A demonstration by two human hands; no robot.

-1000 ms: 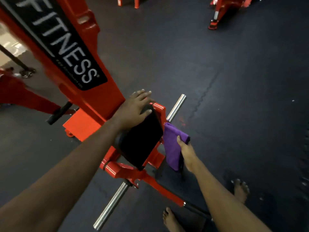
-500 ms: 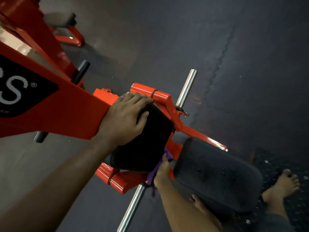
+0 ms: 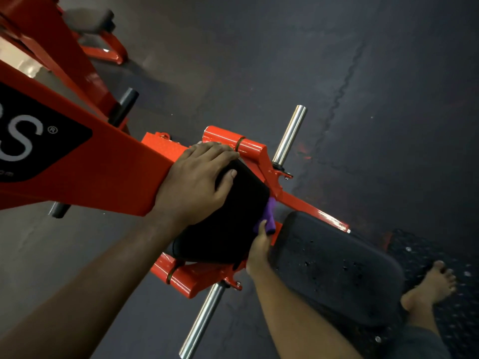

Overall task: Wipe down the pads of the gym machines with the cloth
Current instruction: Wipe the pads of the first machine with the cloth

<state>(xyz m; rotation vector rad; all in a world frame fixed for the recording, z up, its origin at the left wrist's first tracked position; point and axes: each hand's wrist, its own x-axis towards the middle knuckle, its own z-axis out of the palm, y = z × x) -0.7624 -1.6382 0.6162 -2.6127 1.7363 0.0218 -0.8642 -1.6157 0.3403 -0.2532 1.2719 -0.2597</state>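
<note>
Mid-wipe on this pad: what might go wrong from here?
The cloth is bunched in the narrow gap between the upper pad and the seat pad, beside the red frame; it may snag or wipe little. The left hand covers the upper pad's top edge, so that strip could go unwiped.

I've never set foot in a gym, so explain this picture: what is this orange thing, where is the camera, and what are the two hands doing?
The camera sits on the person's head and looks down at their own arms. The orange frame is part of a weight machine, and the steel bar probably carries weight plates. The left hand grips the top of a small black pad. The right hand holds a purple cloth at that pad's right edge, apparently to wipe it. To the right is a larger seat pad, dotted with specks. A bare foot stands on the dark floor.
</note>
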